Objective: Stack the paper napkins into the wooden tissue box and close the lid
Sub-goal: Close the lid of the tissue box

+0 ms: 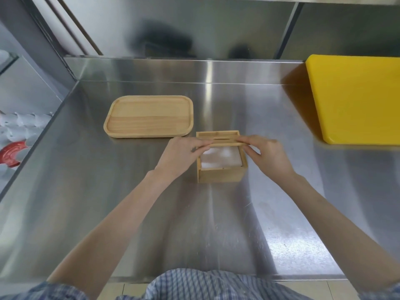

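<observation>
A square wooden tissue box [220, 175] stands in the middle of the steel counter. White paper napkins [220, 158] fill it to near the rim. The slotted wooden lid [218, 137] is tilted above the box's far edge, its near side raised. My left hand [184, 154] pinches the lid's left end. My right hand [266, 154] pinches its right end. The near half of the box is uncovered.
A bare wooden tray [149, 115] lies just behind and left of the box. A yellow cutting board [357, 98] sits at the right. The counter [216, 224] drops off at the left edge, with a red object [12, 153] and pale things below.
</observation>
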A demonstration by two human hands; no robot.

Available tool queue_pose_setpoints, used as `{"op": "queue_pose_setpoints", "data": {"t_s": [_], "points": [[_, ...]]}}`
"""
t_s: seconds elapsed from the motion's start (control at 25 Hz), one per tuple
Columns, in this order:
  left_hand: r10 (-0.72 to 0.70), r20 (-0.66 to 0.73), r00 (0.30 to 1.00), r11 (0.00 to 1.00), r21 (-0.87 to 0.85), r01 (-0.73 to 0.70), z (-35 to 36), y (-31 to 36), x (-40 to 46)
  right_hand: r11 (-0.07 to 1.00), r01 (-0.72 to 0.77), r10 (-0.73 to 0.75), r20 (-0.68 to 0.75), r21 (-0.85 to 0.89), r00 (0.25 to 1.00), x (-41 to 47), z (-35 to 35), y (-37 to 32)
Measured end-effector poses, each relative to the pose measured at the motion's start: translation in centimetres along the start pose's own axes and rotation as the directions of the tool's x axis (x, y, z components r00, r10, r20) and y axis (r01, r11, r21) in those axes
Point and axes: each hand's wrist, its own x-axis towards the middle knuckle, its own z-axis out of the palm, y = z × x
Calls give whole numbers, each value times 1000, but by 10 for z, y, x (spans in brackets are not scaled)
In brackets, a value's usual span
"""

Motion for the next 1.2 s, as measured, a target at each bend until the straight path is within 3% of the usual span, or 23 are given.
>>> {"op": "queue_pose_setpoints", "data": {"t_s": [0.2,0.44,1.2], "points": [[166,-42,985,978,134,-159,16,-17,-25,999,30,-31,32,31,999,-22,9,0],[233,-22,972,936,277,-218,29,-30,-38,1000,-8,7,12,14,1000,-38,23,0],[189,-38,981,956,234,-175,37,-44,-54,1000,-17,16,-31,-23,999,-57,46,-7]]}}
